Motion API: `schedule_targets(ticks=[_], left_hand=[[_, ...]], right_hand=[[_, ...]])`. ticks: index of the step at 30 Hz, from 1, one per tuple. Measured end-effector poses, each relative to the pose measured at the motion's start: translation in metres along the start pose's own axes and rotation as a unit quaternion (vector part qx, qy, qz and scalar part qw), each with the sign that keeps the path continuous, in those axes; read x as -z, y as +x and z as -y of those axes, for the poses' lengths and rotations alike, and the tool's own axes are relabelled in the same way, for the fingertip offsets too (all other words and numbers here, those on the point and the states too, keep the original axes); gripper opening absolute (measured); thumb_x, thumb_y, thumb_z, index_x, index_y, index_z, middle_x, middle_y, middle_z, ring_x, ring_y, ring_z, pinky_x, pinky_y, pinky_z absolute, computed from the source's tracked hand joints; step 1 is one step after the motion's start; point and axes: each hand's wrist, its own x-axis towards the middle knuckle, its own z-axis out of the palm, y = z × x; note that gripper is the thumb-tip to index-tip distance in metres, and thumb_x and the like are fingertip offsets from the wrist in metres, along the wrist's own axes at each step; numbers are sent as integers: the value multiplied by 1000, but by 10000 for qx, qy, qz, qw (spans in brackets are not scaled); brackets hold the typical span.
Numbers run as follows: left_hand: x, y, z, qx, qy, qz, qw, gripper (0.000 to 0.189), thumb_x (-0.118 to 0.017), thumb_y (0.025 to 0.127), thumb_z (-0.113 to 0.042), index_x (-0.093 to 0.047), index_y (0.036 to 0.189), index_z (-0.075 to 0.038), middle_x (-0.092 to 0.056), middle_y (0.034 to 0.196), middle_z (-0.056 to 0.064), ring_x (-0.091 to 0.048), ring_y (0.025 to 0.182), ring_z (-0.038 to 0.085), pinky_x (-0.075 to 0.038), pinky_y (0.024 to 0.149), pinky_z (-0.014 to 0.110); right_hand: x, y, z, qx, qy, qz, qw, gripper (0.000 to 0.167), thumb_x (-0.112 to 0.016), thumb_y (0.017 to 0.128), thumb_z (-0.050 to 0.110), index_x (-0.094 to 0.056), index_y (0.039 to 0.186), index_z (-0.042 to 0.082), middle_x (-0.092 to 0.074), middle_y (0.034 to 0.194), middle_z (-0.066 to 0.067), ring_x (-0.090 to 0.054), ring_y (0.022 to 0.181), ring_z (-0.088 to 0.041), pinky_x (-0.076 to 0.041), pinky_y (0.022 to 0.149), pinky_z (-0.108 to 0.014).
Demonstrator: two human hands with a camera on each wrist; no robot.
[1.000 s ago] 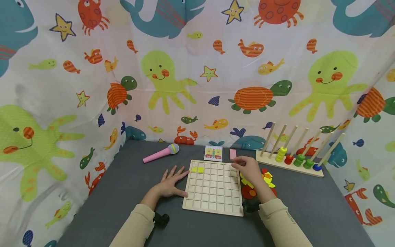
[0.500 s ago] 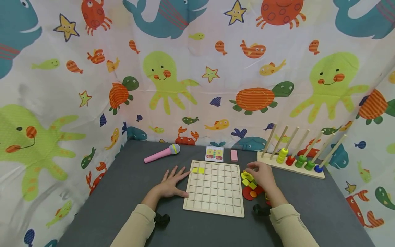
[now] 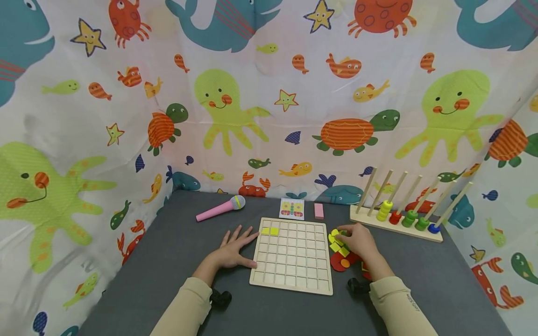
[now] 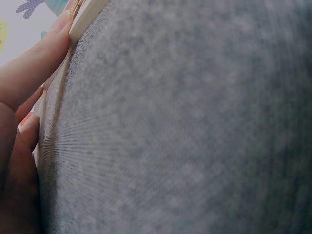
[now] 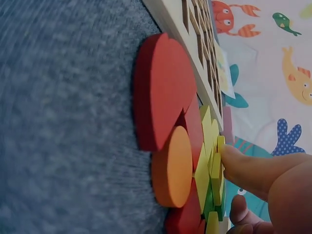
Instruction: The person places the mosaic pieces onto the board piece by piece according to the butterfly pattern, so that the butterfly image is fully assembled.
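Observation:
My left hand [image 3: 231, 250] lies with spread fingers at the left edge of a wooden grid board [image 3: 292, 261]. In the left wrist view, a digit [image 4: 41, 61] touches the board's side. Two yellow squares [image 3: 270, 231] sit side by side in the grid near its upper left corner. My right hand [image 3: 358, 240] is over a pile of loose wooden shapes at the board's right. In the right wrist view, a fingertip touches a yellow piece [image 5: 217, 171]; whether it is pinched is hidden. A red piece [image 5: 163, 92] and an orange disc [image 5: 173, 168] lie nearby.
Behind the board lie a butterfly pattern card [image 3: 292, 209], a pink block [image 3: 319, 211] and a pink toy microphone [image 3: 218, 210]. A peg stand [image 3: 395, 225] with coloured rings stands at the back right. A printed sea-animal cloth [image 3: 260, 116] hangs behind the dark table.
My right hand has moved from the board's upper right corner rightward to the pile of shapes, shifting slightly there. My left hand has stayed by the board.

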Motion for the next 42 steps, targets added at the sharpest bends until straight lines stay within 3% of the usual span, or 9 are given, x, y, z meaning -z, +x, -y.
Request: schedule_targets(ticks=[3, 8, 10, 14, 20, 23, 30, 42], left_hand=[[2, -3, -4, -68, -91, -4, 9999, 109, -73, 70, -77, -21, 160, -43, -6, 171, -7, 17, 156, 28, 18, 119, 60], [3, -4, -6, -78, -140, 10, 9999, 110, -73, 71, -77, -21, 161, -41, -6, 171, -5, 17, 156, 28, 19, 119, 61], [2, -2, -4, -15, -78, 27, 10000, 110, -73, 70, -77, -21, 160, -43, -5, 171, -9, 18, 156, 26, 19, 119, 60], [-1, 3, 1, 16, -53, 28, 10000, 109, -74, 70, -77, -20, 160, -45, -4, 170, -12, 19, 156, 23, 19, 120, 59], [-1, 3, -1, 86, -88, 25, 9999, 108, -74, 70, -76, -19, 159, -47, -3, 170, -14, 20, 156, 21, 20, 120, 58], [0, 2, 0, 132, -80, 29, 9999, 108, -74, 70, -76, -20, 159, -48, -4, 170, -14, 20, 156, 21, 19, 120, 58], [-1, 4, 3, 86, -89, -3, 9999, 109, -74, 69, -77, -20, 159, -47, -4, 170, -13, 20, 156, 22, 20, 119, 58], [-3, 6, 6, 68, 12, 9, 10000, 108, -73, 70, -77, -18, 158, -50, -3, 170, -15, 21, 155, 20, 19, 120, 57]], right_hand=[[0, 2, 1, 8, -39, 81, 10000, 53, -75, 91, 35, -64, 138, 14, -66, 110, -19, -53, 86, -27, -45, 67, -34], [0, 6, 3, 155, -184, 276, 9993, 52, -71, 95, 32, -59, 144, 16, -65, 123, -25, -58, 91, -29, -53, 74, -41], [0, 8, 3, 254, -257, 314, 9989, 46, -69, 97, 29, -63, 139, 14, -64, 126, -25, -59, 95, -29, -54, 79, -45], [4, 6, 6, 231, -117, 172, 9995, 32, -72, 95, 22, -71, 123, 6, -65, 116, -22, -58, 94, -30, -55, 83, -47], [10, 3, 13, 0, 418, -21, 9991, 19, -72, 95, 22, -66, 104, 7, -64, 109, -17, -56, 87, -26, -54, 73, -34], [11, 3, 17, 168, 607, -92, 9980, 20, -69, 97, 24, -63, 107, 8, -67, 108, -16, -58, 87, -25, -54, 71, -31], [17, -2, 39, 793, 1147, -210, 9900, 35, -58, 104, 20, -62, 136, 6, -68, 116, -19, -61, 86, -26, -52, 66, -30], [0, -3, 75, 930, 1715, -462, 9797, 23, -72, 95, 27, -77, 110, 10, -75, 103, -9, -63, 88, -23, -54, 73, -28]])
